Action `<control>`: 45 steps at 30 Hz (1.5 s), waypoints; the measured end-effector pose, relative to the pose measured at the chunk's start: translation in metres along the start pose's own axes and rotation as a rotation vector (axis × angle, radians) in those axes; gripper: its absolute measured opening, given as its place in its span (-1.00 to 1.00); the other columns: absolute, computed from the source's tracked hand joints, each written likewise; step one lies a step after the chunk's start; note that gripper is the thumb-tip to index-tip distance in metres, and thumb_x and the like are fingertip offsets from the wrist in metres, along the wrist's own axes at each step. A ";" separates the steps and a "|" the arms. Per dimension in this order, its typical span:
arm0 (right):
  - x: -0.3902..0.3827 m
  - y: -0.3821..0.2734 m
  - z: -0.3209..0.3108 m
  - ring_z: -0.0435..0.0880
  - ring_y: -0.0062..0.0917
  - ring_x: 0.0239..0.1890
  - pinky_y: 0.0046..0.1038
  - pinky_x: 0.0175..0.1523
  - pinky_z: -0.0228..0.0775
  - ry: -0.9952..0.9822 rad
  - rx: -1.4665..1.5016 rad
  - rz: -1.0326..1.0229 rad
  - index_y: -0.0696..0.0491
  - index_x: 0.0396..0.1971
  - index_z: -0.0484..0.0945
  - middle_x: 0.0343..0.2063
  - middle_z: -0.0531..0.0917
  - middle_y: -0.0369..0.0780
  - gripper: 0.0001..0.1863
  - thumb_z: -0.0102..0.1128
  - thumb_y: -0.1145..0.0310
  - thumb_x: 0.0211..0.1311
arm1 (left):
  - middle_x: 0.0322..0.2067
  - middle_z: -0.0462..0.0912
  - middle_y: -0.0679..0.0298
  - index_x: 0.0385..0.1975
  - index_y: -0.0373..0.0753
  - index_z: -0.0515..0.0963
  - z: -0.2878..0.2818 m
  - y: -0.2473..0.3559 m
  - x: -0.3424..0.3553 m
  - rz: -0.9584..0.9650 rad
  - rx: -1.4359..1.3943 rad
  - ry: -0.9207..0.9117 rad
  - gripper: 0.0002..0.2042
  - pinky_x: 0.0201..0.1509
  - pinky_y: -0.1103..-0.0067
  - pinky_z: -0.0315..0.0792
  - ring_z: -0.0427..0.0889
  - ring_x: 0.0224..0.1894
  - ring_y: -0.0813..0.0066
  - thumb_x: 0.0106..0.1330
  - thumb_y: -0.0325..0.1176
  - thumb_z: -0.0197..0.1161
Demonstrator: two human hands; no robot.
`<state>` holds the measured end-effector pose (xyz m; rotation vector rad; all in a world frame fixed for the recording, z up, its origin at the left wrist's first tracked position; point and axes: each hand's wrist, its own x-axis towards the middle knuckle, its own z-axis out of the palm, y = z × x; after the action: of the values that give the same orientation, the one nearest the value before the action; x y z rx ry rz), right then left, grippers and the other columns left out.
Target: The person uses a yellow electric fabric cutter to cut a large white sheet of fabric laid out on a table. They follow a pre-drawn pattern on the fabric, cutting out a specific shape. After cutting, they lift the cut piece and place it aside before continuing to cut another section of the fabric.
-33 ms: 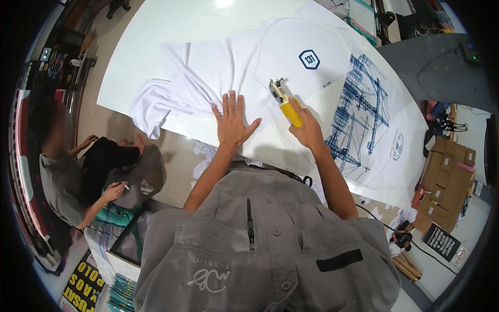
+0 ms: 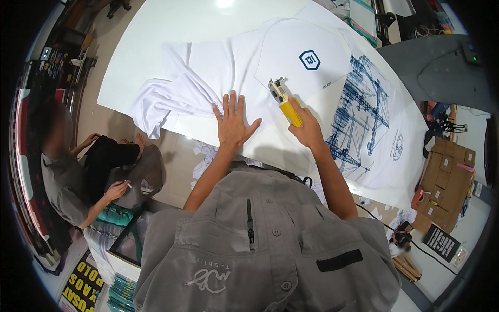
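While one hand (image 2: 233, 125) rests, another (image 2: 308, 129) grips.

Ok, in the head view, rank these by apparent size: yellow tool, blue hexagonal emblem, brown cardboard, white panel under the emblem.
Largest to smallest as they look:
1. White panel
2. Brown cardboard
3. Yellow tool
4. Blue hexagonal emblem
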<state>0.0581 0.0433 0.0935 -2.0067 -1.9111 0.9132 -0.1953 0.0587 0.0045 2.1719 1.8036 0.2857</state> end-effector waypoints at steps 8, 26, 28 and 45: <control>0.033 -0.014 0.009 0.63 -0.06 0.02 -0.15 0.16 0.50 0.000 -0.010 -0.067 -0.52 0.58 0.16 -0.12 0.61 -0.05 0.08 0.36 0.43 0.01 | 0.61 0.00 0.02 0.57 -0.23 0.17 0.000 -0.001 -0.001 0.006 0.006 0.003 -0.01 0.62 -0.20 -0.34 -0.12 0.67 0.00 0.32 0.41 0.14; -0.011 0.015 -0.025 0.65 -0.03 0.15 -0.24 0.29 0.45 0.012 0.349 -0.028 -0.32 0.59 0.20 0.07 0.65 0.08 0.05 0.34 0.48 0.00 | 0.60 0.07 0.06 0.54 -0.16 0.25 0.008 0.018 0.011 0.074 0.067 0.111 -0.09 0.61 -0.22 -0.32 -0.10 0.66 -0.05 0.35 0.37 0.15; -0.044 0.030 -0.051 0.64 -0.10 0.20 -0.30 0.33 0.42 0.000 0.420 0.040 -0.25 0.59 0.21 0.16 0.63 0.07 0.05 0.32 0.51 -0.01 | 0.60 0.09 0.11 0.53 -0.09 0.29 0.006 0.032 0.034 0.255 0.079 0.114 -0.16 0.60 -0.22 -0.28 -0.06 0.65 -0.04 0.38 0.35 0.12; -0.160 0.095 -0.043 0.59 -0.20 0.29 -0.31 0.37 0.40 0.316 0.501 0.211 0.07 0.57 0.21 0.34 0.52 0.07 -0.01 0.22 0.60 -0.02 | 0.63 0.00 0.08 0.61 -0.01 0.14 0.065 0.144 0.056 0.379 0.021 0.084 -0.23 0.56 -0.30 -0.18 -0.08 0.65 -0.08 0.51 0.26 0.01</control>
<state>0.1669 -0.1118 0.1195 -1.9186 -1.1804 0.9397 -0.0300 0.0828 -0.0075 2.5423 1.4270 0.4488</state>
